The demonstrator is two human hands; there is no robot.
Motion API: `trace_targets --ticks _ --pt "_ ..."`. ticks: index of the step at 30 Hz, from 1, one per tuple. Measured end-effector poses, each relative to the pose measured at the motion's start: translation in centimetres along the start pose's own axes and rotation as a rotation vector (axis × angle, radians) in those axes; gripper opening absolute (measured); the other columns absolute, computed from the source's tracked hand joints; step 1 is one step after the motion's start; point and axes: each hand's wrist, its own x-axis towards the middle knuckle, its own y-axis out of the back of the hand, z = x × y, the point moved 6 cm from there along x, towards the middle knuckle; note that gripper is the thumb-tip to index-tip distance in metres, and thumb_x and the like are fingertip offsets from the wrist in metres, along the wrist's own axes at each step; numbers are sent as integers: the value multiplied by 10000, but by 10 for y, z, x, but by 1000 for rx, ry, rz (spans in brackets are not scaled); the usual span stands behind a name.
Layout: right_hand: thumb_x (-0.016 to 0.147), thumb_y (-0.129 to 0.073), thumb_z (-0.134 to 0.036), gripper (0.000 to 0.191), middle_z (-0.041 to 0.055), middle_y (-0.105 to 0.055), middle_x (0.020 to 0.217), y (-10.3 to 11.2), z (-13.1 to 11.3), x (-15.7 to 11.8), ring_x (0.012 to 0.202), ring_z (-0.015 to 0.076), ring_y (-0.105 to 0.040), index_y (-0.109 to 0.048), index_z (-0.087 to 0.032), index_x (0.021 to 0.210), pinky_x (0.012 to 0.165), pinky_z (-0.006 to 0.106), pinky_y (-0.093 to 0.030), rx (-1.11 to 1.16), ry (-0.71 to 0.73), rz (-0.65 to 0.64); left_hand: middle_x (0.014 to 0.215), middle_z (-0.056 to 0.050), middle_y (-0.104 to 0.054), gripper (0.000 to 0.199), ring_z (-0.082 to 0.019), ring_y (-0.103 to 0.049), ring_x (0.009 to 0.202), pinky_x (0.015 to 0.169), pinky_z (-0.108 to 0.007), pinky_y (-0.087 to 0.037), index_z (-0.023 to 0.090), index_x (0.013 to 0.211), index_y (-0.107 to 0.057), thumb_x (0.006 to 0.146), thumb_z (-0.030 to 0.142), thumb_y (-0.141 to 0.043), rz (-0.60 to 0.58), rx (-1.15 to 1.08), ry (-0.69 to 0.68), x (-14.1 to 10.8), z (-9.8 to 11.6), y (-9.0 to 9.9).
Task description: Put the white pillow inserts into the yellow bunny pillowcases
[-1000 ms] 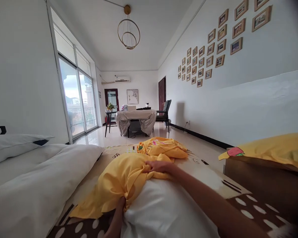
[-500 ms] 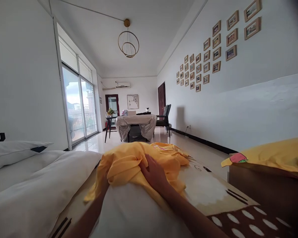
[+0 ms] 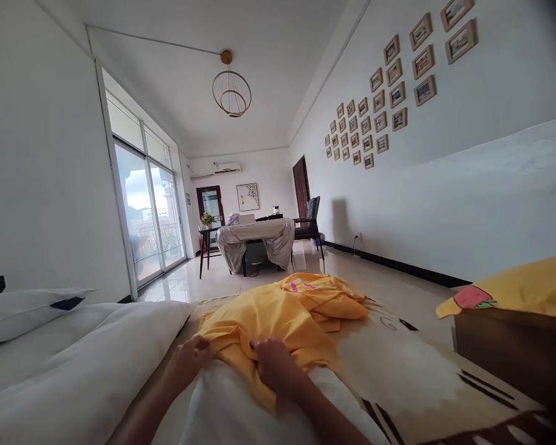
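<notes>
A yellow pillowcase (image 3: 278,315) with a pink print at its far end lies bunched over the far end of a white pillow (image 3: 241,402). My left hand (image 3: 188,361) pinches the left edge of the pillowcase, its fingers curled. Closed in a fist, my right hand (image 3: 274,364) grips the pillowcase near its middle, on top of the pillow. The near part of the pillow is uncovered between my forearms. Beneath them spreads a beige patterned bedspread (image 3: 398,377).
White pillows (image 3: 88,371) lie along the left. At the right, a yellow cushion (image 3: 532,290) with a strawberry print rests on a brown box-like piece (image 3: 505,352). Beyond the bed stand a covered table (image 3: 254,232) and a black chair (image 3: 310,222).
My hands have drawn back towards me with the pillowcase edge. The pillowcase now lies flatter and my left hand shows more fully. The view has tilted slightly.
</notes>
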Motion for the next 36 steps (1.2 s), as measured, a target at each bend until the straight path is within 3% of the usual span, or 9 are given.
trace_targets --ticks 3,6,10,12,15,19,25,31,36 --pt "733 -490 -88 338 135 -720 872 -8 -6 -1 800 260 -680 -637 -152 1031 651 288 -399 21 17 -17 1273 -69 -605 432 -221 -532 1204 1033 -330 -409 198 1174 -582 769 296 -466 -5 -23 -322 -8 49 -13" --pt "757 -495 -115 267 98 -721 878 -9 -5 -7 794 227 -674 -635 -176 976 649 264 -396 64 52 -60 1423 -76 -481 645 -221 -385 1343 1137 -390 -270 209 1354 -448 714 128 -457 -46 45 -534 -27 71 -45" --pt "741 -511 -109 198 50 -702 941 17 -16 -22 848 175 -642 -625 -185 884 717 230 -416 356 201 -135 1112 -66 -639 320 -231 -552 1080 1002 -418 -364 203 1011 -603 745 77 -479 -136 185 -546 -41 74 -80" --pt "702 -526 -82 222 28 -687 962 37 -27 -30 881 157 -625 -617 -189 874 772 218 -427 542 286 -166 856 -26 -630 145 -191 -568 849 865 -377 -398 183 734 -559 812 99 -470 -77 221 -572 -42 77 -77" --pt "674 -591 -89 445 38 -625 1164 57 -30 -35 1064 163 -570 -591 -211 1102 930 240 -407 706 311 -151 687 3 -565 246 -154 -519 693 764 -336 -372 172 649 -513 882 136 -443 150 202 -702 -48 86 -54" --pt "621 -691 -137 851 95 -463 1401 47 -10 -27 1290 262 -389 -383 -224 1409 1089 401 -255 416 211 -46 663 3 -590 190 -159 -563 729 780 -299 -405 185 698 -579 874 178 -508 491 51 -775 -63 86 -11" --pt "754 -433 -32 429 75 -692 1012 22 18 -6 976 217 -607 -650 -194 1087 857 324 -364 121 -48 -8 594 0 -620 198 -130 -562 535 527 -204 -466 169 602 -665 780 222 -599 597 -189 -658 -76 75 26" --pt "789 -408 -57 284 71 -704 862 62 66 -15 870 211 -627 -656 -185 838 793 315 -345 -28 -272 238 434 5 -471 407 -122 -433 450 403 -217 -374 142 396 -589 566 476 -749 843 -477 -145 -80 36 49" --pt "823 -397 -212 246 59 -688 755 85 100 -28 720 209 -602 -623 -201 728 695 313 -353 -15 -336 467 469 -19 -485 409 -136 -430 495 411 -236 -366 120 388 -575 404 454 -811 775 -637 56 -73 17 54"
